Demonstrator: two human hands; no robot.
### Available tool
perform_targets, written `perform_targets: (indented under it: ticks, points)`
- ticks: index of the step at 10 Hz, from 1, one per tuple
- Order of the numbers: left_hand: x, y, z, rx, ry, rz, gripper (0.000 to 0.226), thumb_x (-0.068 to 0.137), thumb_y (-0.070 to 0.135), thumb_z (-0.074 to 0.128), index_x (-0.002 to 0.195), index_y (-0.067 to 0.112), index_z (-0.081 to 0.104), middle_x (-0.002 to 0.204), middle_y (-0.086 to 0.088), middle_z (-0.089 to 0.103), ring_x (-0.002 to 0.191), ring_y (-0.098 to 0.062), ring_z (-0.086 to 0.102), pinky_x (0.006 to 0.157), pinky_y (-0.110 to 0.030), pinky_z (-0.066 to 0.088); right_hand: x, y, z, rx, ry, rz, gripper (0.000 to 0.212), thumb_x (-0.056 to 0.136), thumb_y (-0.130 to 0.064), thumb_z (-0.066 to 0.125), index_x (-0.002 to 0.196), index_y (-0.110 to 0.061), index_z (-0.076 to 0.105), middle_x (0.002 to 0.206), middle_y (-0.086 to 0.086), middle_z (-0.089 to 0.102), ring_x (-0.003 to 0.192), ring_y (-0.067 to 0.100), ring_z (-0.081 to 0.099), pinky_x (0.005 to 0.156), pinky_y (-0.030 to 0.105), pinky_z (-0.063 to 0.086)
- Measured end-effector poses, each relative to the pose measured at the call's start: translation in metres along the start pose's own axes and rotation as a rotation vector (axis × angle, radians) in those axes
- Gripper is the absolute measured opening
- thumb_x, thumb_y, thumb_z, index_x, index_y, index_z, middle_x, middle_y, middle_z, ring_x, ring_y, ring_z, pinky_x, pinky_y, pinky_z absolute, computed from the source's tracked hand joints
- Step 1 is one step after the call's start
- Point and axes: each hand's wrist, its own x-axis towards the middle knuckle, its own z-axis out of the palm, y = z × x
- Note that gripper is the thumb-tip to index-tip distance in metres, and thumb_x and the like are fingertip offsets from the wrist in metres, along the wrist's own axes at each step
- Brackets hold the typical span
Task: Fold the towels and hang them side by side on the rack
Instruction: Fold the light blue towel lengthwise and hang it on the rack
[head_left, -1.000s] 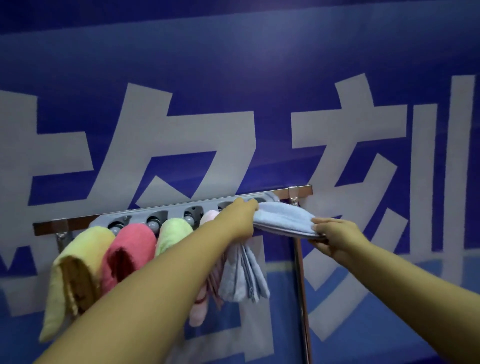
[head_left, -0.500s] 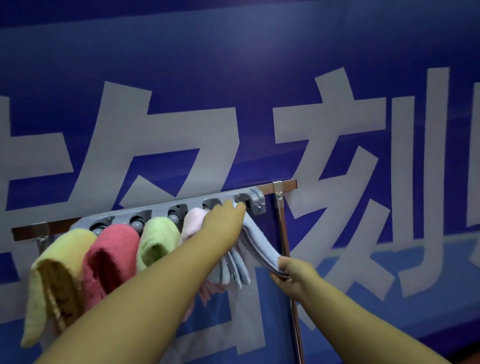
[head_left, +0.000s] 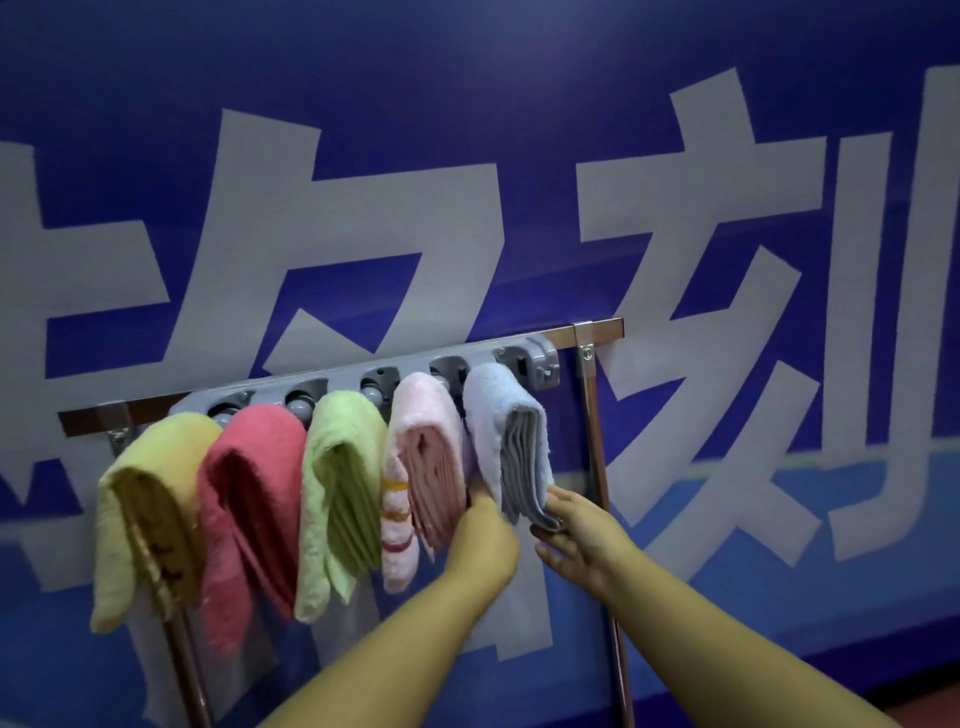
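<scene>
Where it drapes the rack, the blue towel hangs folded.

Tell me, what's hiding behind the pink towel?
Behind the pink towel you can see the top of the grey rack and one round holder slot. The part gripping the towel is covered, and so is the blue wall right behind it.
</scene>
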Motion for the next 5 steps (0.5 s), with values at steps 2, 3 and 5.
perform_targets:
  ticks: [2, 3, 5]
  points:
    - [-0.026, -0.117, 0.079, 0.014, -0.242, -0.057, 0.054, 0.098, 0.014, 0.04, 0.147, 0.013, 0.018, 0.135, -0.013, 0.05, 0.119, -0.027, 0.052, 0.093, -0.027, 0.041, 0.002, 0.075, -0.036, -0.059, 0.065, -0.003, 0.017, 0.096, -0.017, 0.049, 0.109, -0.02, 0.06, 0.1, 0.0, 0.06, 0.087, 0.013, 0.059, 0.064, 0.024, 0.046]
    - [-0.067, -0.191, 0.122, 0.031, -0.386, -0.201, 0.059, 0.097, 0.018, 0.045, 0.148, 0.013, 0.017, 0.137, -0.013, 0.05, 0.12, -0.028, 0.052, 0.093, -0.026, 0.04, 0.002, 0.15, -0.068, -0.197, 0.109, 0.122, 0.01, 0.094, -0.018, 0.052, 0.101, -0.018, 0.059, 0.081, 0.0, 0.057, 0.071, 0.01, 0.056, 0.062, 0.023, 0.041]
    - [-0.141, -0.317, 0.192, 0.003, -0.59, -0.471, 0.057, 0.093, 0.015, 0.052, 0.143, 0.008, 0.026, 0.098, -0.013, 0.06, 0.093, -0.03, 0.06, 0.076, -0.027, 0.042, 0.001, 0.304, -0.138, -0.486, 0.102, 0.432, 0.016, 0.091, -0.011, 0.055, 0.077, -0.017, 0.059, 0.076, 0.003, 0.055, 0.06, 0.008, 0.055, 0.059, 0.022, 0.041]
